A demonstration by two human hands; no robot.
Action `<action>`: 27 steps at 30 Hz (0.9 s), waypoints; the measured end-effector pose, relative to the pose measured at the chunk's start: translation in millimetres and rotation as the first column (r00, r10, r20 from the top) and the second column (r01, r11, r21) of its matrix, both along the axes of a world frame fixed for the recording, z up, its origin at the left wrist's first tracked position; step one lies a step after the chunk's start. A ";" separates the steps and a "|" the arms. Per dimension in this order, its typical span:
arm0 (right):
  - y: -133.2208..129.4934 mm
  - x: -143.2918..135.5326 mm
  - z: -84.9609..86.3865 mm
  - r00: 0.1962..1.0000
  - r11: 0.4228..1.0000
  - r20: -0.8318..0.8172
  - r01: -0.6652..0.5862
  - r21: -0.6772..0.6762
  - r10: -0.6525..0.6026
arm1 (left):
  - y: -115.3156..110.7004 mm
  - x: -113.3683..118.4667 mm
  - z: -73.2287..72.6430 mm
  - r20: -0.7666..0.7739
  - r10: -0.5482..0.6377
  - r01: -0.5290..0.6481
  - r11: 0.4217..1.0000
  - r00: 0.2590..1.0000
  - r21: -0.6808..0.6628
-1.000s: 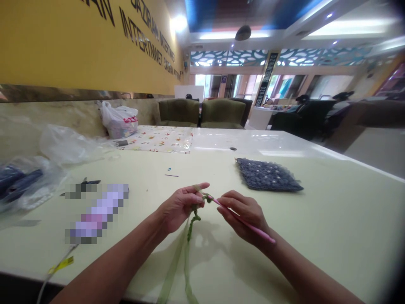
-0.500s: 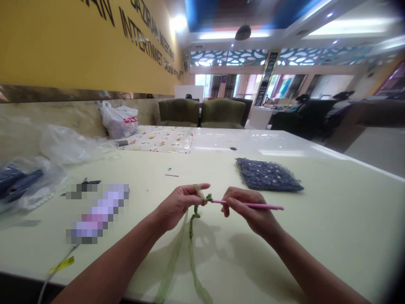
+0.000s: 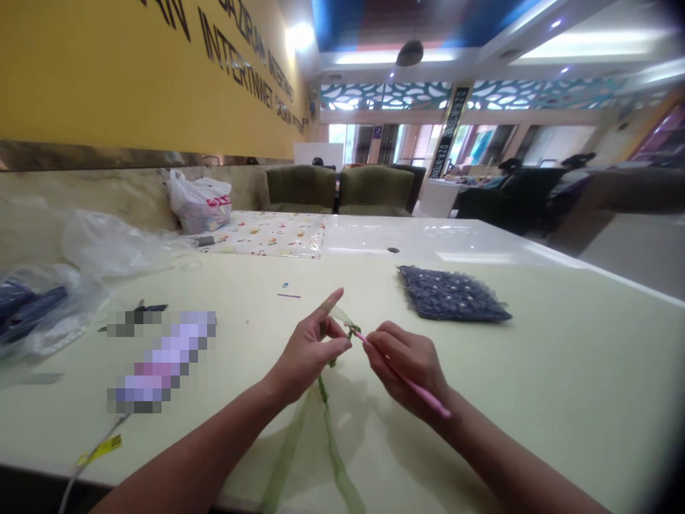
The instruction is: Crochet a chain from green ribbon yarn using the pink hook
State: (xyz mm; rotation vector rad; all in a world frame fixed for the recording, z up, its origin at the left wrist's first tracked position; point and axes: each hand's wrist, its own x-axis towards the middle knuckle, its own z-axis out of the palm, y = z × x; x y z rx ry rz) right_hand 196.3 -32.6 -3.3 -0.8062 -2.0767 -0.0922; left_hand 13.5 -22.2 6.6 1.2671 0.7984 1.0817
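A: Your left hand (image 3: 313, 353), at lower center of the frame, has thumb and a bent finger pinched on the green stitched strand (image 3: 354, 330), with the index finger raised apart.
B: And your right hand (image 3: 409, 360), just right of it, has its fingers clamped around the pink hook (image 3: 428, 401), whose tip meets the stitches.
A: Green ribbon (image 3: 340, 467) hangs below your left hand, down to the bottom edge.
B: Right of center, beyond your hands, the dark beaded piece (image 3: 452, 294) lies flat on the table (image 3: 567, 385).
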 end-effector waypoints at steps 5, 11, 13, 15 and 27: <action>-5.0 -12.4 -10.7 0.953 0.938 0.109 0.252 0.240 -0.284 | -8.6 10.5 -1.9 0.112 0.012 0.001 0.994 0.994 -0.112; -3.3 -1.4 -3.1 0.998 0.989 0.000 -0.063 0.136 0.063 | 7.6 -6.5 0.7 0.357 -0.296 0.418 0.842 0.886 -0.341; -2.0 3.1 1.0 0.987 0.989 -0.069 -0.145 0.010 0.146 | 12.4 -13.4 2.9 0.380 -0.321 0.452 0.828 0.867 -0.332; -1.6 6.7 5.7 0.977 0.977 -0.124 -0.188 -0.100 0.175 | 15.3 -18.1 5.1 0.395 -0.307 0.443 0.837 0.866 -0.321; 5.3 16.4 14.8 0.847 0.767 -0.510 -0.426 -0.481 0.151 | 18.9 -18.8 7.3 0.022 -0.130 0.132 0.981 0.991 -0.140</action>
